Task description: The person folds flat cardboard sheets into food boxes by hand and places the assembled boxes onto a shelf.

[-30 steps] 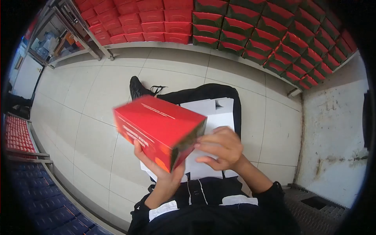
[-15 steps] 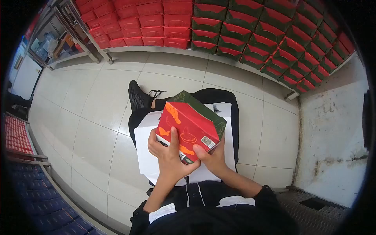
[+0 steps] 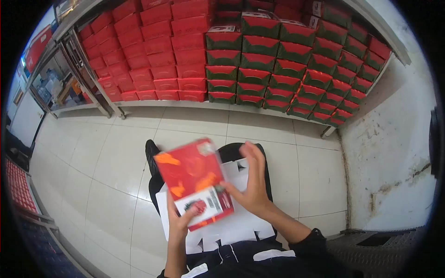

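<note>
A red box (image 3: 187,169) with orange patterns and a white label is tilted over my lap, slightly blurred. My left hand (image 3: 181,220) grips its lower left edge, with the thumb on the label. At its right side, my right hand (image 3: 252,185) has its fingers raised and spread, and the thumb is near the box's right edge; whether it touches cannot be told. Beneath the box, a flat white cardboard sheet (image 3: 252,215) with cut-out notches lies across my legs.
Red boxes (image 3: 155,46) and green-and-red boxes (image 3: 259,60) are stacked on a metal shelf ahead. A stained wall (image 3: 389,157) stands at right. More packed goods (image 3: 21,185) sit on low racks at left. One black shoe (image 3: 151,155) rests on the tiled floor.
The box has turned to show its red face and white label, and has moved left. My right hand has opened off it. The view has tilted up, showing more of the shelf.
</note>
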Motion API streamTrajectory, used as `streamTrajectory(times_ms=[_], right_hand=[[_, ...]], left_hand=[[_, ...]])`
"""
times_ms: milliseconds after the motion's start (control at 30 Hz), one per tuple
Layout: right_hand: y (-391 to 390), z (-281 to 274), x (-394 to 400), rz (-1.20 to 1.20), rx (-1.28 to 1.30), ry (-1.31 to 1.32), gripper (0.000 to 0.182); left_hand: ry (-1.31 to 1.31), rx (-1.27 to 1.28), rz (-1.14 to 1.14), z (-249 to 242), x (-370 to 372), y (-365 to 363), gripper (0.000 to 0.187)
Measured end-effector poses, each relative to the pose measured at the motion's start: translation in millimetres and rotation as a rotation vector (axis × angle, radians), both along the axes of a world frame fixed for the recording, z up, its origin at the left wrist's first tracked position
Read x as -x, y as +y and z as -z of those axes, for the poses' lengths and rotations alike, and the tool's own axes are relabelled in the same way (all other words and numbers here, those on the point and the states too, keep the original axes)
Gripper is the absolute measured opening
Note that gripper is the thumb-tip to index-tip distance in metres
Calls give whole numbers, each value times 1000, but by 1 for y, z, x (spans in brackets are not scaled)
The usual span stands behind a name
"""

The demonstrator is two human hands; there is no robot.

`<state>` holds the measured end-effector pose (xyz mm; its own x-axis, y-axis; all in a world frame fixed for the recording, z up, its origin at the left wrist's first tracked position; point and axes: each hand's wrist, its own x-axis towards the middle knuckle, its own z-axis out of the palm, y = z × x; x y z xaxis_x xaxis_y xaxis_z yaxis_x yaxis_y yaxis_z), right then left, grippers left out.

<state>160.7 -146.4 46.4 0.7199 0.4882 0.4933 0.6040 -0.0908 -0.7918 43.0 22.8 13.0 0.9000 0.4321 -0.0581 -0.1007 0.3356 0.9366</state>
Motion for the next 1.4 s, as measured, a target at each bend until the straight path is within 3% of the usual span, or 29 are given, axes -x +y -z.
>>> streamTrajectory(times_ms=[33,67,133,167,200,267,367,433,567,667,800,933,1033,1133,1200,1400], right_hand=[[-2,-4,1,159,190,-471,80],[-5,-11,7,163,187,-481,80],[-6,-38,25,-205,619,-714,64],[-3,-36,23,-108,690,-870,50],[-3,-36,15,-105,695,-875,50],[-1,-43,-11,210,555,-1285,37],[0,-78,-58,211,347,-1317,32],[2,-97,-104,246,215,-1350,54],[36,-119,-192,306,-326,-1045,77],[71,-132,-214,512,-451,-760,81],[105,-139,-238,754,-521,-684,83],[132,-127,-247,658,-572,-589,80],[136,-113,-247,802,-553,-577,82],[133,-111,-247,924,-495,-633,84],[130,-119,-249,983,-280,-578,86],[126,-156,-256,951,-152,-631,85]], left_hand=[[-33,40,-70,-4,-7,1,77],[-50,26,-92,-11,-13,2,73],[-90,173,-97,-23,-24,1,69],[-75,300,-9,-31,-29,0,65],[-59,321,35,-34,-35,0,64],[-111,297,81,-44,-44,-5,52],[-257,99,224,-73,-52,-11,85],[-203,-108,195,-97,-56,-17,106],[-100,-167,73,-80,-59,-7,107],[-29,-154,20,-59,-54,4,103],[9,-171,-50,-45,-45,15,95],[16,-150,-70,-28,-42,20,92],[34,-145,-32,-25,-37,17,93],[25,-176,-23,-19,-34,15,92],[34,-159,54,-25,-26,10,74],[5,-143,97,-32,-25,4,74]])
